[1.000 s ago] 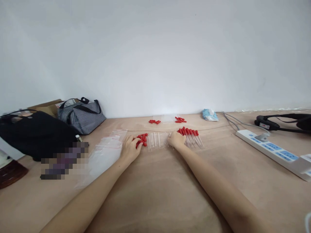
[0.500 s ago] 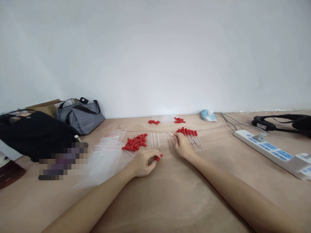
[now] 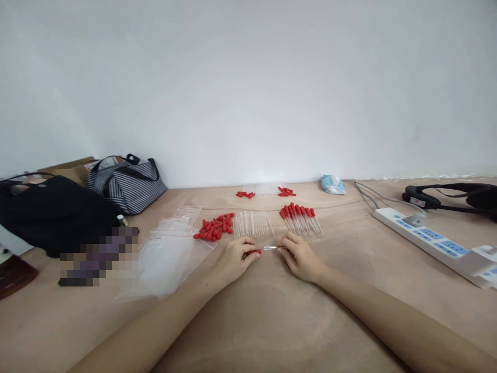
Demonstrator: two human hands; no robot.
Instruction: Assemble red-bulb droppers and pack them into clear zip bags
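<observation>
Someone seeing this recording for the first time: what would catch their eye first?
Probably the red bulbs, heaped bright against the dull table beside a row of clear tubes. Next, the two hands facing each other in front of them: the left hand grips a red bulb, the right hand a clear tube, with a gap between.

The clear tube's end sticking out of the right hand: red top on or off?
Off: the clear tube ends bare, with a gap before the red top in the left hand.
</observation>
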